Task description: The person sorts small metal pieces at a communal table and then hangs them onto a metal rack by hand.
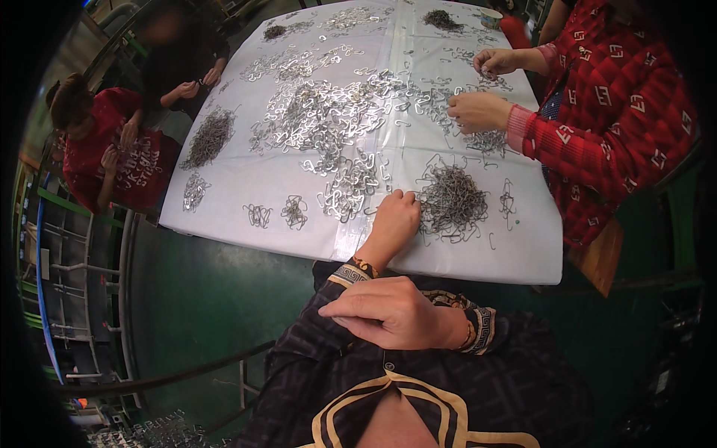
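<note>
My left hand (397, 221) reaches over the table, its curled fingers at the left edge of a dense pile of grey bent-wire hooks (452, 200). Those fingers are closed, and whatever they hold is hidden. In front of my chest, my right hand (399, 310) points leftward with thumb and fingers pressed together; I cannot make out anything between them. Left of my left hand, shiny S-shaped metal hooks (351, 183) lie scattered, spreading into a wide loose heap (321, 112) across the middle. Two small clusters of hooks (294, 212) sit near the front edge.
A white-covered table (246, 179) spreads ahead. At right, a person in a red patterned jacket (597, 112) handles hooks; two people (112, 149) work at left. Another dark pile (209, 138) lies by the left edge. A metal rail (187, 372) runs at lower left.
</note>
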